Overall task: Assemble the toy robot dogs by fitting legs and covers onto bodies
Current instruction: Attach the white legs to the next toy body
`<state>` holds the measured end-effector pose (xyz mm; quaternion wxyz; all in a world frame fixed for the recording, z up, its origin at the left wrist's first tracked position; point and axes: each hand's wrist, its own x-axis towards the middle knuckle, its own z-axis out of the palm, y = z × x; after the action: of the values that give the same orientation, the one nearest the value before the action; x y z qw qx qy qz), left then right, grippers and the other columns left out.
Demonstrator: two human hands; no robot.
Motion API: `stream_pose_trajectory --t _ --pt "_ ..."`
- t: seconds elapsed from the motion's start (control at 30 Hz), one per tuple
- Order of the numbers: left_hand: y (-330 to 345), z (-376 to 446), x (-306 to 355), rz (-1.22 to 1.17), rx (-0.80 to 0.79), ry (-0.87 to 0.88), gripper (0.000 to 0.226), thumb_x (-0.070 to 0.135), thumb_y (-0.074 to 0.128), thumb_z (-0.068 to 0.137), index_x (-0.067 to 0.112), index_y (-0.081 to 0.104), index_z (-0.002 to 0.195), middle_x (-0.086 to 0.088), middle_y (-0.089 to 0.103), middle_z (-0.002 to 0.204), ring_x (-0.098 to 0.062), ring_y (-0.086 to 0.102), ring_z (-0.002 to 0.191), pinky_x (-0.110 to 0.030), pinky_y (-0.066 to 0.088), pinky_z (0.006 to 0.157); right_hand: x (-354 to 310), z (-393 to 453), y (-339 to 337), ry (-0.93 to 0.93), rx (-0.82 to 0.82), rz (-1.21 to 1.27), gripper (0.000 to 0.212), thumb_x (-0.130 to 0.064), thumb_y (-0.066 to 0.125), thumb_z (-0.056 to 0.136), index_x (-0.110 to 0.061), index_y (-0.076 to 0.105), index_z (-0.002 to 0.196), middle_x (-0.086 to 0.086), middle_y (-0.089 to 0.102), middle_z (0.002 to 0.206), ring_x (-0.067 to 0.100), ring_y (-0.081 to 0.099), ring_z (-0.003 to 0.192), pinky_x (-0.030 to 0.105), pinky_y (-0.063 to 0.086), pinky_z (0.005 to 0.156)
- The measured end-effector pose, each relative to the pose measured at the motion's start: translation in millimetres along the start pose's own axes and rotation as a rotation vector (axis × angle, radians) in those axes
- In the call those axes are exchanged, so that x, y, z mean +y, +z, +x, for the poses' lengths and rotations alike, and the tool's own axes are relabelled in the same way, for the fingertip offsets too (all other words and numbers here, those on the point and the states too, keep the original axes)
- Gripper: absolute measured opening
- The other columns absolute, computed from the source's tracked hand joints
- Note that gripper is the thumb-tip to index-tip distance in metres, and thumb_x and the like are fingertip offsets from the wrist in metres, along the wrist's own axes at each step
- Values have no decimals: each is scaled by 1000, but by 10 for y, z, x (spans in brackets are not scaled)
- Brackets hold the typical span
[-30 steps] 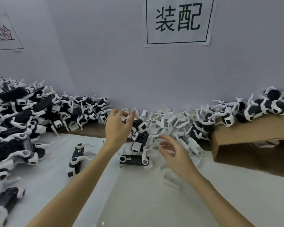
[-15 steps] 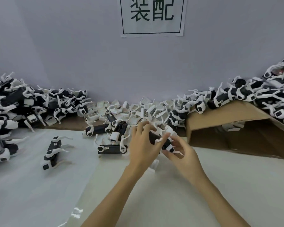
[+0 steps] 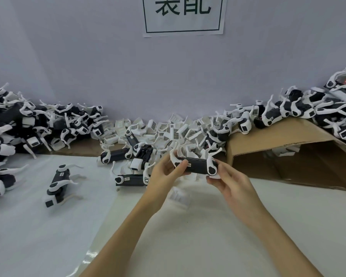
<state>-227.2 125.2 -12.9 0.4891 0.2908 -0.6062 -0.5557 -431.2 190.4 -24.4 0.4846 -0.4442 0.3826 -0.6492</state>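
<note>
A black toy dog body (image 3: 197, 167) with white legs pointing up is held level above the table, just in front of the parts pile. My left hand (image 3: 165, 174) grips its left end with thumb on top. My right hand (image 3: 231, 182) pinches its right end, near a white leg joint. A small white cover (image 3: 179, 194) lies on the table under the body. Loose white covers (image 3: 174, 132) are heaped against the wall behind. Other black bodies with legs (image 3: 131, 177) lie left of my hands.
An assembled dog (image 3: 58, 183) lies on the white sheet at left. Piles of dogs (image 3: 28, 124) fill the far left and the far right (image 3: 308, 110). An open cardboard box (image 3: 288, 154) lies on its side at right. A sign (image 3: 183, 15) hangs on the wall.
Both hands moved from the pile to a black body and lifted it off the table; it now sits level between them. The camera view shifted to the right.
</note>
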Motion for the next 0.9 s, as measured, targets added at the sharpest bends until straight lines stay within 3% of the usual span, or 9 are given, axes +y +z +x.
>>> stream_pose_trajectory --t 0.1,0.3,0.43,0.53,0.63,0.7,0.77,0.83,0.9 --pt "-3 -16 40 -66 -21 -41 48 55 85 85 37 72 129 -7 76 126 -27 72 119 -35 58 101 0 -47 104 -8 5 -125 51 -48 76 89 -14 73 127 5 72 130 21 70 119 36 56 102" --pt "-31 -44 98 -73 10 -61 52 44 78 92 27 67 139 -12 73 126 -28 69 109 -44 57 97 -23 -87 178 -42 53 -252 48 -41 77 88 -15 71 127 2 77 119 22 76 106 41 59 101" --pt "-95 -42 146 -145 -126 -130 59 39 79 95 25 58 148 -14 71 132 -42 72 114 -37 60 80 -69 -96 136 -119 59 -324 40 -40 81 86 -31 71 124 -5 75 118 14 73 108 29 58 92" --pt "-176 -29 190 -338 -253 -254 79 55 82 88 26 51 155 -12 69 138 -51 67 121 -35 61 78 -74 -99 79 -148 32 -283 63 -28 87 85 -35 59 140 -2 72 124 16 71 114 21 55 90" --pt "-247 4 213 -497 -252 -351 85 79 55 90 18 55 148 -23 61 147 -55 67 118 -39 62 78 -108 -93 42 -146 -20 -326 70 -21 87 84 -40 54 144 -3 70 129 21 72 113 23 55 91" --pt "-232 22 191 -499 -191 -392 81 86 43 91 17 55 132 -29 65 139 -52 72 103 -41 62 72 -118 -96 23 -132 -85 -378 73 -14 85 86 -42 54 145 -3 66 135 20 69 116 24 54 95" --pt "-182 37 161 -421 -86 -436 77 84 50 90 15 52 123 -29 69 124 -47 75 85 -39 61 63 -124 -109 1 -94 -163 -414 73 -8 80 91 -44 52 148 -6 64 139 20 67 120 25 54 99" --pt "-143 42 140 -308 10 -460 77 72 69 90 8 55 131 -28 67 127 -44 75 76 -36 60 58 -137 -111 -15 -58 -196 -427 67 -2 68 97 -43 53 148 -5 63 142 22 62 129 33 52 108" --pt "-129 25 147 -275 72 -475 76 60 85 83 10 58 133 -23 67 123 -41 75 71 -33 59 55 -131 -115 -2 2 -229 -271 55 -7 58 100 -36 59 146 0 62 146 26 59 134 39 52 109"
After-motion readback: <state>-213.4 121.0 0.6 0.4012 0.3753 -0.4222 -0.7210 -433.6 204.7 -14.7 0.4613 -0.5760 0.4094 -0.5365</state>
